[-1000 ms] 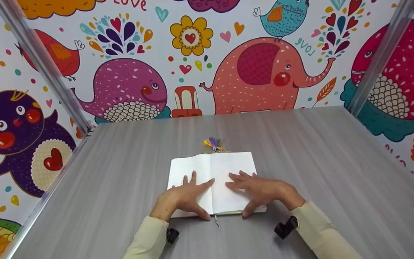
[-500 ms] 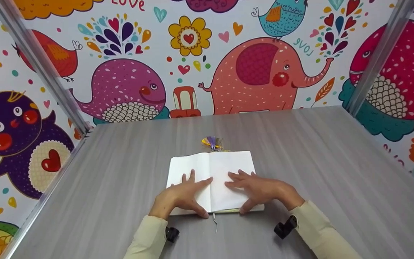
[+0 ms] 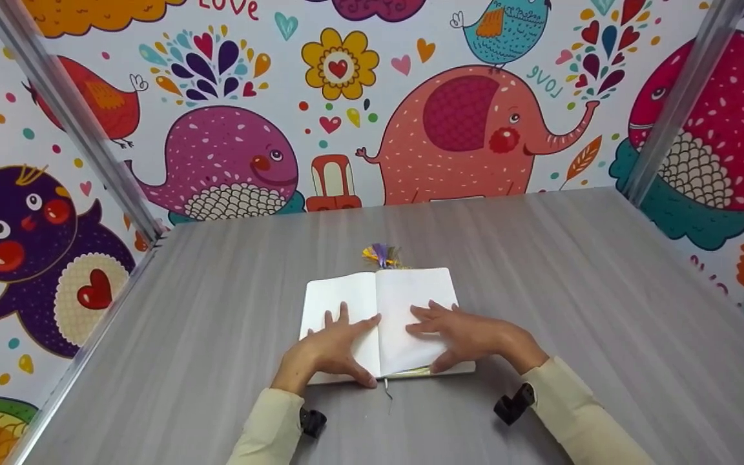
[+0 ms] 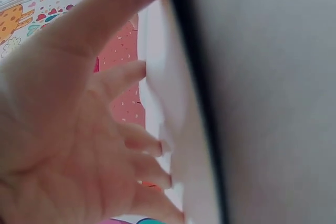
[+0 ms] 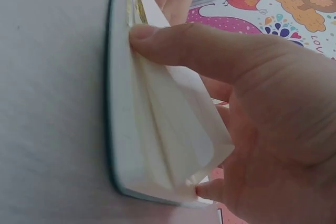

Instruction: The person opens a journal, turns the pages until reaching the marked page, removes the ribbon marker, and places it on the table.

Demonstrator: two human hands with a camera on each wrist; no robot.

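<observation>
An open white notebook (image 3: 411, 290) lies on the grey table (image 3: 572, 290), its blank pages facing up. My left hand (image 3: 349, 349) rests flat on the left page with spread fingers and the thumb at the near edge by the spine. In the left wrist view the left hand (image 4: 79, 129) presses on the white pages (image 4: 178, 119). My right hand (image 3: 440, 345) lies on the right page. In the right wrist view the right hand (image 5: 252, 103) pinches a fanned sheaf of pages (image 5: 168, 129), raised off the dark cover (image 5: 110, 103), between thumb and fingers.
A yellow and purple tassel (image 3: 382, 255) sticks out at the notebook's far edge, and a thin ribbon (image 3: 388, 395) trails from its near edge. Walls with bright cartoon animals (image 3: 469, 129) enclose the table on three sides, with metal posts (image 3: 75, 123) at the back corners.
The right thumb has lifted the near corner of the right-hand pages a little off the cover. The left hand stays flat on the left page.
</observation>
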